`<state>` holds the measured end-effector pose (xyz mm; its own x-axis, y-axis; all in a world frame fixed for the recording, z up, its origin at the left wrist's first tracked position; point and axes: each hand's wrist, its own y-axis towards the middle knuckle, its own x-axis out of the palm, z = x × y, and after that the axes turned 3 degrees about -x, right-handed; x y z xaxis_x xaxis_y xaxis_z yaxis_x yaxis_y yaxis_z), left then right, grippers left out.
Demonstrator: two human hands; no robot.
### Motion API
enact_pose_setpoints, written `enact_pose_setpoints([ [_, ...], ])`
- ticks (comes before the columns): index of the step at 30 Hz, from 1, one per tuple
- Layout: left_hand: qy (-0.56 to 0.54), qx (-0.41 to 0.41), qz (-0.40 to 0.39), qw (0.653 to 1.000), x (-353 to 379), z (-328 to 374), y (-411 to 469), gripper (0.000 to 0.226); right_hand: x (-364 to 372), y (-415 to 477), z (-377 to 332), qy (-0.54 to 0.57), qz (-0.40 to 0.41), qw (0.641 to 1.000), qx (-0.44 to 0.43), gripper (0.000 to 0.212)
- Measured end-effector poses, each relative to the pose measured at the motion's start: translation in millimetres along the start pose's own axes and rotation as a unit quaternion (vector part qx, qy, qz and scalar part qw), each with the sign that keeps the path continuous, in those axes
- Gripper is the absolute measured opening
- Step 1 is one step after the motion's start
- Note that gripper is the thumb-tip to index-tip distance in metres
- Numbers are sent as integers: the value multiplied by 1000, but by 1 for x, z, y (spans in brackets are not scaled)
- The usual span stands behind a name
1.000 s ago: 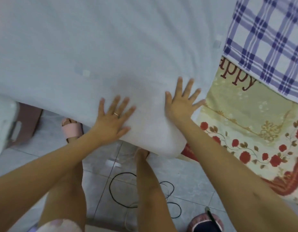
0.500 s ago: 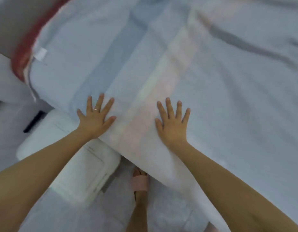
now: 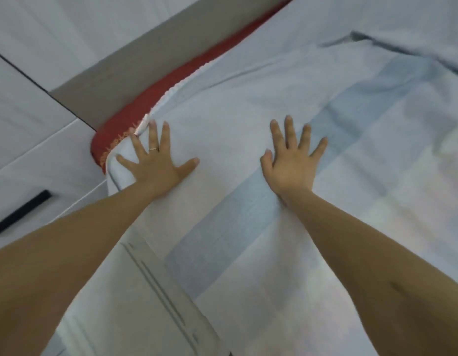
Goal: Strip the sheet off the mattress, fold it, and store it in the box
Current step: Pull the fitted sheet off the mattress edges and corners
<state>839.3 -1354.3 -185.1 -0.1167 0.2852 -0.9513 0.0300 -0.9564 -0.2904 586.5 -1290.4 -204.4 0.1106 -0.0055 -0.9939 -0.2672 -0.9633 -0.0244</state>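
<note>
Left grip (image 3: 155,164) and right grip (image 3: 292,163), both flat with fingers spread and holding nothing, press on the pale sheet (image 3: 248,98), which lies spread over the bed. The left grip rests at the sheet's corner, beside the red mattress edge (image 3: 150,96). A white box (image 3: 145,291) stands just beside the sheet's near edge.

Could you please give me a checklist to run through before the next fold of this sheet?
1. Left hand flat on the sheet: ok.
2. Right hand flat on it: ok.
3. Sheet smooth: not ok, a crease rises at the far right.
4. Sheet free of the red mattress edge: cannot tell.
5. White box open: cannot tell, only part shows.
</note>
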Motion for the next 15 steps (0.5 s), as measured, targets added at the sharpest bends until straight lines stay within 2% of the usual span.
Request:
enact_pose_setpoints([
  [3,-41,-7,104,994,-2,7,14,88,0,22,-1,1,19,1000,-1,66],
  [7,-68,-54,227,970,-15,12,54,40,1,30,-2,2,18,1000,-7,69],
  [9,-73,-71,257,961,-14,12,62,29,-1,32,-3,10,14,1000,-5,69],
  [15,-98,-46,303,947,0,8,67,18,-1,34,-3,17,27,999,-9,69],
])
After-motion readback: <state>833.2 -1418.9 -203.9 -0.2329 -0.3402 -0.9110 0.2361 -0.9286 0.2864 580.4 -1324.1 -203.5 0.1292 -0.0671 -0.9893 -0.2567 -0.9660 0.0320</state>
